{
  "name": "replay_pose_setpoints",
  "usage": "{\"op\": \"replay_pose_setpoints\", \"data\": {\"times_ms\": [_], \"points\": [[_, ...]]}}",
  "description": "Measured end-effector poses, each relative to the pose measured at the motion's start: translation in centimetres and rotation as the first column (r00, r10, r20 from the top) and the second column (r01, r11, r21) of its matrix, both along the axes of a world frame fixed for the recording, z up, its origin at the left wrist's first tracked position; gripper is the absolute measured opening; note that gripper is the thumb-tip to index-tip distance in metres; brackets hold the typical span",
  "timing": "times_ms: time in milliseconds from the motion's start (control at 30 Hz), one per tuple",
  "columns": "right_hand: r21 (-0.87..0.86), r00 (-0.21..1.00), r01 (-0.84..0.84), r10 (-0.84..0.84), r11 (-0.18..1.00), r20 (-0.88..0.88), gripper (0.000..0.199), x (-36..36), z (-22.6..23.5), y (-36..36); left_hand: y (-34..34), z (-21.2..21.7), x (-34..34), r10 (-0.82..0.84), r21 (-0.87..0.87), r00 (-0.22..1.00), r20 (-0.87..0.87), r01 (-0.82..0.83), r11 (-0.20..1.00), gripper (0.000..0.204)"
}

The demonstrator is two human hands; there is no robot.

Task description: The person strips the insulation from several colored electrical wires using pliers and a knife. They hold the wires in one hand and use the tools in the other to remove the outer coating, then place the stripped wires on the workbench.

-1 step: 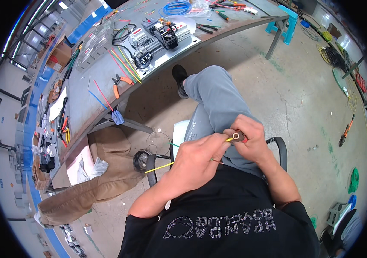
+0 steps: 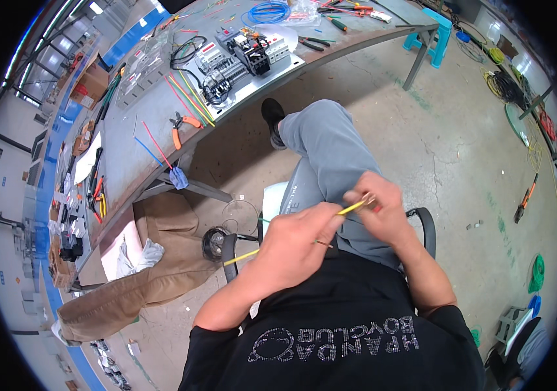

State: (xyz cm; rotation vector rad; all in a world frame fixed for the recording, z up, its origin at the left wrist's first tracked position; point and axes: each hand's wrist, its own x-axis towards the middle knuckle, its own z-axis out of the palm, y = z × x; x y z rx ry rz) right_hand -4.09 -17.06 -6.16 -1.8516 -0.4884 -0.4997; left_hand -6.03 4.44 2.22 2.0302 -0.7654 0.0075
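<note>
My left hand (image 2: pixel 298 242) is closed around a thin yellow wire (image 2: pixel 247 255) that runs from the chair's left armrest up toward my right hand. My right hand (image 2: pixel 382 210) pinches the wire's upper end over my lap; whether something small is also in those fingers I cannot tell. Both hands hover above my thigh in grey trousers (image 2: pixel 322 151), close together and almost touching. I am seated, with my black shoe (image 2: pixel 272 117) stretched out toward the table.
A grey metal workbench (image 2: pixel 128 156) curves across the top left, bearing a panel of electrical components (image 2: pixel 246 58), orange-handled pliers (image 2: pixel 184 124), loose coloured wires and a blue wire coil (image 2: pixel 268 12). A brown cloth bundle (image 2: pixel 135 287) lies on the floor at left. A blue stool (image 2: pixel 431 32) stands beyond the bench.
</note>
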Motion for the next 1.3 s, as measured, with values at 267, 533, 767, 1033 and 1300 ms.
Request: {"op": "replay_pose_setpoints", "data": {"times_ms": [267, 533, 767, 1033, 1300], "points": [[0.166, 0.980, 0.059, -0.026, 0.984, -0.196, 0.020, 2.4, 0.2, -5.5, 7.3, -1.0, 0.0, 0.022, 0.147, 0.955, -0.296, 0.022, 0.989, 0.017], [-0.005, 0.848, -0.066, 0.053, 0.998, -0.528, 0.043, 2.2, 0.7, -3.9, 10.5, -2.7, 1.7, 0.283, -0.133, 0.868, -0.408, -0.363, 0.922, 0.020], [0.040, 0.860, 0.030, -0.005, 0.999, -0.510, 0.039, 1.9, -0.2, -4.9, 18.6, -5.9, 11.8, 0.327, -0.545, 0.758, -0.565, -0.640, 0.542, 0.021], [-0.016, 0.854, 0.023, -0.028, 1.000, -0.520, 0.039, 2.4, 0.3, -3.5, 30.8, -7.6, 23.0, 0.547, -0.216, 0.435, -0.715, -0.882, 0.420, 0.034], [0.007, 0.865, 0.045, -0.036, 0.999, -0.500, 0.037, 2.2, -0.9, -3.7, 36.6, -9.0, 23.5, 0.745, -0.079, 0.331, -0.579, -0.932, 0.353, 0.046]]}}
